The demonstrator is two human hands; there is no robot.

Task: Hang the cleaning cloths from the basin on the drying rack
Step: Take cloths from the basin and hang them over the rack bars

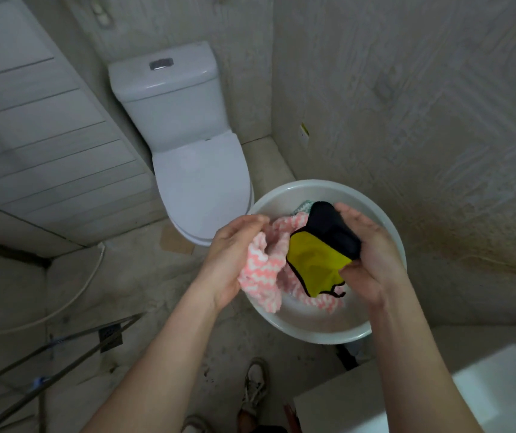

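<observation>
Cleaning cloths: three seen, all at or over the white basin (384, 232), which sits at about 4 o'clock from the toilet (188, 170).

Item 1, pink-and-white cloth (259, 267): bunched in the left hand (231, 254), fingers closed on its upper edge; its lower part trails over the basin's 8 o'clock rim and back inside.

Item 2, yellow-and-black cloth (316, 264): gripped by the right hand (366, 254), thumb pinching the yellow face, fingers wrapped over the black side. It lies against the pink one, above the basin's middle.

Item 3, pale green cloth (303, 206): only an edge shows at the basin's 12 o'clock side, untouched.

Drying rack (50, 367): metal rails at the picture's 8 o'clock, well apart from the basin. No cloth shows on the visible rails.

Progress, as judged: early. Nothing hung as far as the view shows; two cloths lifted and apparently being separated, one left in the basin. All hanging remains.
</observation>
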